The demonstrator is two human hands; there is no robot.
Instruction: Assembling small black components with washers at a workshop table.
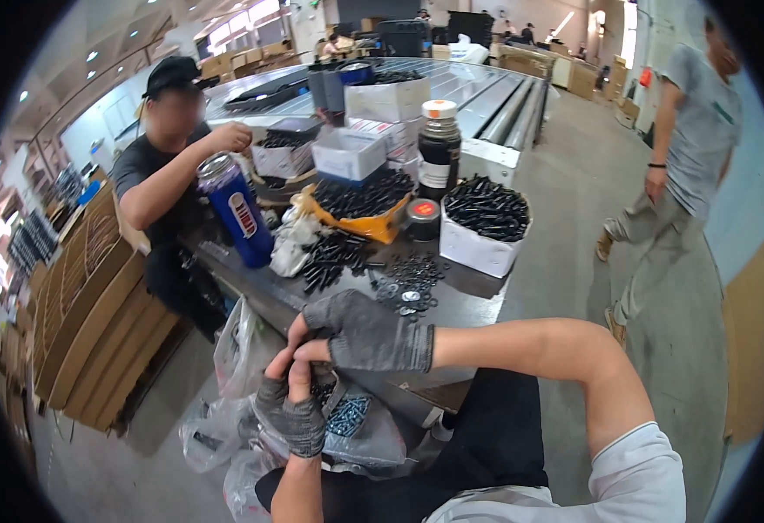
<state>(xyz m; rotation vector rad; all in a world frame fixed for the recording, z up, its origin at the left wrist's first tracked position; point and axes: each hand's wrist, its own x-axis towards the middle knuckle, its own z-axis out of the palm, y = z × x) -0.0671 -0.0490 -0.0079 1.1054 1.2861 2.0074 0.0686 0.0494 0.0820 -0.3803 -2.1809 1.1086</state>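
My left hand (pixel 293 408) and my right hand (pixel 354 329), both in grey fingerless gloves, meet just off the table's near edge. Their bared fingertips pinch together; whatever sits between them is too small and hidden to name. Below them, plastic bags hold blue-silver screws (pixel 347 416) and other small hardware. Beyond the right hand, a spread of small dark washers and rings (pixel 415 272) lies on the metal table (pixel 473 301). Beside it is a loose heap of black cylindrical parts (pixel 331 261).
A white box of black parts (pixel 480 250) stands at the table's right edge. Nearby are an orange bag (pixel 385 228), a dark jar (pixel 439 148) and a blue bottle (pixel 236 212). One co-worker (pixel 169 148) sits left; another person (pixel 691 131) stands right. Cardboard stacks (pixel 94 305) rise at left.
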